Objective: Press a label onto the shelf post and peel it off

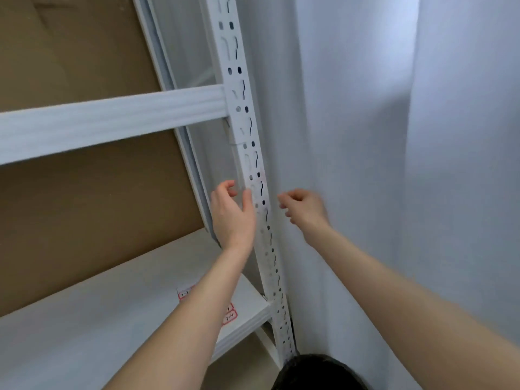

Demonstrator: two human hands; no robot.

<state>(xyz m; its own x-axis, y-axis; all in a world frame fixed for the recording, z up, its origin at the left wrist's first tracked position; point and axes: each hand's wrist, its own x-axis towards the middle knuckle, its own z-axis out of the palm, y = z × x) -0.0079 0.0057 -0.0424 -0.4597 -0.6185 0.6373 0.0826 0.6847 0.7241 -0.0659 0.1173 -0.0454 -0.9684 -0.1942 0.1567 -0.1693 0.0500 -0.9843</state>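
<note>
Two hands flank the near-vertical, slightly leaning upright post [254, 175].

A storage corner of a plain indoor room: a white metal shelving rack with a slotted, perforated upright post [254, 175], a white flat shelf board [118, 313] bearing red-edged stickers [229, 315], brown cardboard backing [84, 215], and pale painted walls [394, 136].

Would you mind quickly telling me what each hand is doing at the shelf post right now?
Left hand: open, fingers loosely curved beside the white slotted post, holding nothing.
Right hand: fingers loosely curled, holding nothing visible, just right of the post.
</note>
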